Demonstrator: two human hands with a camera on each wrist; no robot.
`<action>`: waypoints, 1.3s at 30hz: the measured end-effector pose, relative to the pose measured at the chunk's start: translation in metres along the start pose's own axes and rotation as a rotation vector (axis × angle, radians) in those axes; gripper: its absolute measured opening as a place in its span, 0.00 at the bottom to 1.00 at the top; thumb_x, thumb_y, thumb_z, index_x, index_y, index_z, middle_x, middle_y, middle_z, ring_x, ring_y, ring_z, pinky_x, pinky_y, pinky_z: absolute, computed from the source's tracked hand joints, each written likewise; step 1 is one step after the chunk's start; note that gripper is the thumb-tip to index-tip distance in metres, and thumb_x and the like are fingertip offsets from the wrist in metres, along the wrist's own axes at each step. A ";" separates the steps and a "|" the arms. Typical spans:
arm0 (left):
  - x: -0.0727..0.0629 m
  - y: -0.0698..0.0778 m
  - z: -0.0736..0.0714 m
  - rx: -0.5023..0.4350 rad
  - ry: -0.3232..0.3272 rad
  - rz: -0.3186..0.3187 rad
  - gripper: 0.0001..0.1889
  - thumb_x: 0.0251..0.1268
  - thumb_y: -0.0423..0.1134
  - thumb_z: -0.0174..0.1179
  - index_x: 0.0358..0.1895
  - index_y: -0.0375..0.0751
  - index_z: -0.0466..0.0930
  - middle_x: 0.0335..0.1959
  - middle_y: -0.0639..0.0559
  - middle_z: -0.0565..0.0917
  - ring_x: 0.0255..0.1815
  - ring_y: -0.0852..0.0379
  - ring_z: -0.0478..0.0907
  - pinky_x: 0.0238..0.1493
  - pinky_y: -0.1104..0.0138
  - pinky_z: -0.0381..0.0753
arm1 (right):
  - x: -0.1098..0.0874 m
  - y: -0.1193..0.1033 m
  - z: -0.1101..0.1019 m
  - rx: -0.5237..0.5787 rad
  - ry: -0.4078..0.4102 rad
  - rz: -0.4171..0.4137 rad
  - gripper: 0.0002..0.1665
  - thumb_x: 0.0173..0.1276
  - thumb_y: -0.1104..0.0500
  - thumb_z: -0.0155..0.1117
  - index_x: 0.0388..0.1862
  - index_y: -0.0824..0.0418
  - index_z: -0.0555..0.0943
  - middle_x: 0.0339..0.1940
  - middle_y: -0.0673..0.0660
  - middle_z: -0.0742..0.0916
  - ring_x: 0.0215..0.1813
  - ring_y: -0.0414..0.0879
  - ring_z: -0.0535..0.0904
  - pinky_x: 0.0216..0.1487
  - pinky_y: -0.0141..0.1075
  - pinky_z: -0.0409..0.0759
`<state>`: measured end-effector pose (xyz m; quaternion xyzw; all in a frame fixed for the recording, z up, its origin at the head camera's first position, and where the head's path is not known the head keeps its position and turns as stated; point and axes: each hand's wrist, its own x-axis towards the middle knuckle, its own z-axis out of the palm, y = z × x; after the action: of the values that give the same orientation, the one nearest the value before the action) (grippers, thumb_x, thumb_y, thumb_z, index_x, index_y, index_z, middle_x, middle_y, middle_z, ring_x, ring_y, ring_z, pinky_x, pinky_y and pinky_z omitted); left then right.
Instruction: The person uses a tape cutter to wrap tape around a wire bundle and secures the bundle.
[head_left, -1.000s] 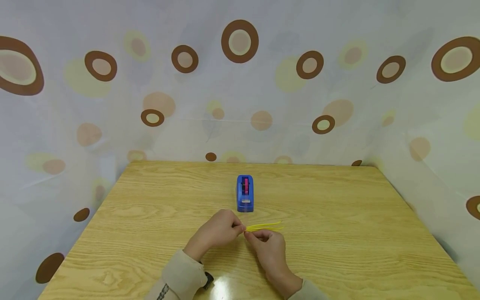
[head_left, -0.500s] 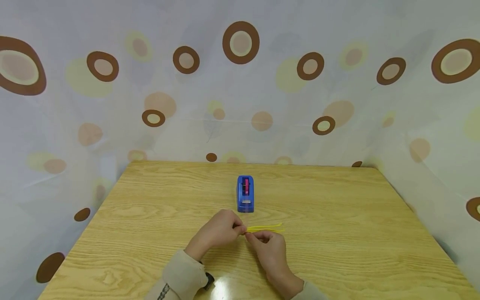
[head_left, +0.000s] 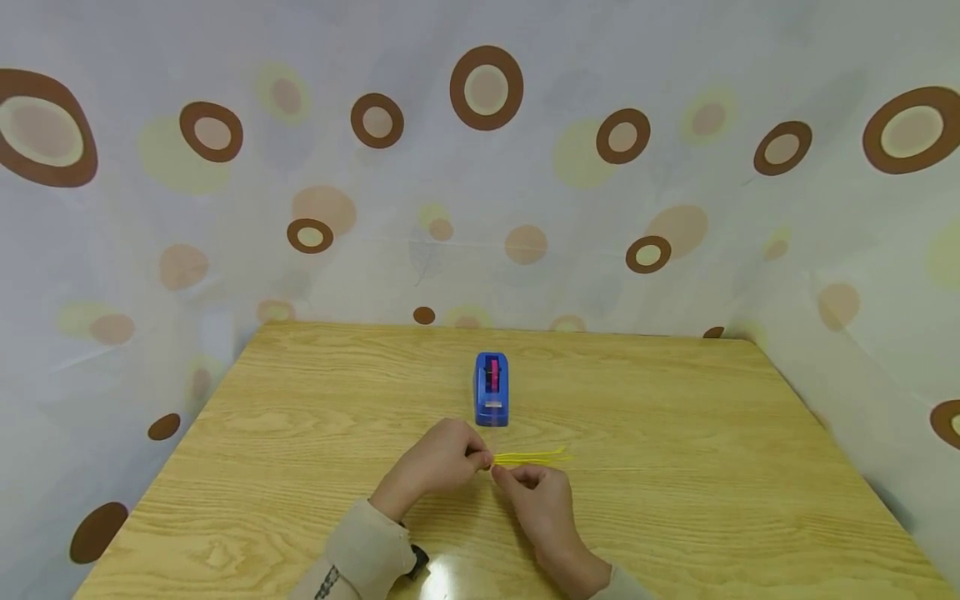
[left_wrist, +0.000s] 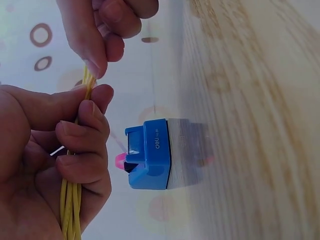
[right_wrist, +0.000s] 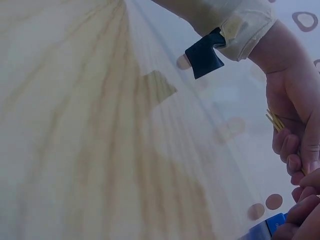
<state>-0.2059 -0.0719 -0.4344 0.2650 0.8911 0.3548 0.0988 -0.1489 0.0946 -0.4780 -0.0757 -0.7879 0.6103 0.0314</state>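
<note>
In front of the blue deli tape dispenser [left_wrist: 156,162], the left hand [head_left: 441,455] curls round a yellow strand bundle [head_left: 527,458]; the right hand [head_left: 540,502] pinches the bundle just beside the left.

The table [head_left: 675,433] has a yellowish wood-grain top, with a bright reflection [head_left: 438,579] at its near edge. A pale wall covering [head_left: 525,192] stands behind it and along both sides, printed with brown rings [head_left: 486,87], solid brown spots [head_left: 99,533] and fainter peach and yellow discs; creases cross the rear section.
</note>
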 end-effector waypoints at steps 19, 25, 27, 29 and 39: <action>0.001 -0.002 0.004 -0.027 -0.005 0.001 0.10 0.67 0.33 0.62 0.28 0.40 0.89 0.23 0.55 0.83 0.17 0.65 0.67 0.20 0.72 0.65 | -0.006 -0.021 -0.021 0.028 -0.077 -0.011 0.09 0.64 0.57 0.72 0.31 0.64 0.87 0.23 0.52 0.81 0.24 0.41 0.72 0.23 0.30 0.70; 0.002 -0.002 0.005 -0.027 -0.007 0.004 0.11 0.68 0.33 0.62 0.26 0.42 0.89 0.17 0.59 0.78 0.15 0.64 0.64 0.19 0.71 0.63 | -0.004 -0.031 -0.028 0.094 -0.117 -0.044 0.05 0.65 0.63 0.71 0.33 0.65 0.86 0.24 0.55 0.83 0.19 0.41 0.71 0.19 0.29 0.70; 0.002 -0.002 0.005 -0.029 -0.006 -0.001 0.11 0.68 0.33 0.62 0.26 0.42 0.89 0.16 0.60 0.77 0.15 0.64 0.65 0.19 0.71 0.63 | -0.002 -0.034 -0.030 0.114 -0.134 -0.064 0.04 0.64 0.65 0.70 0.33 0.66 0.86 0.26 0.56 0.84 0.20 0.42 0.73 0.21 0.30 0.72; 0.003 -0.003 0.005 -0.027 -0.006 -0.003 0.11 0.68 0.34 0.62 0.27 0.42 0.89 0.16 0.60 0.77 0.14 0.64 0.65 0.19 0.71 0.64 | 0.000 -0.036 -0.031 0.125 -0.148 -0.081 0.04 0.64 0.65 0.70 0.35 0.66 0.86 0.28 0.57 0.85 0.23 0.44 0.75 0.23 0.31 0.75; 0.002 0.000 0.004 -0.034 -0.018 -0.017 0.09 0.68 0.33 0.62 0.30 0.39 0.90 0.22 0.54 0.83 0.15 0.64 0.67 0.19 0.72 0.65 | 0.007 -0.050 -0.036 0.145 -0.156 -0.123 0.05 0.64 0.67 0.70 0.39 0.67 0.86 0.33 0.58 0.87 0.34 0.47 0.82 0.35 0.34 0.82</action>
<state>-0.2059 -0.0691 -0.4372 0.2588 0.8863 0.3667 0.1143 -0.1544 0.1183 -0.4206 0.0231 -0.7448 0.6667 0.0126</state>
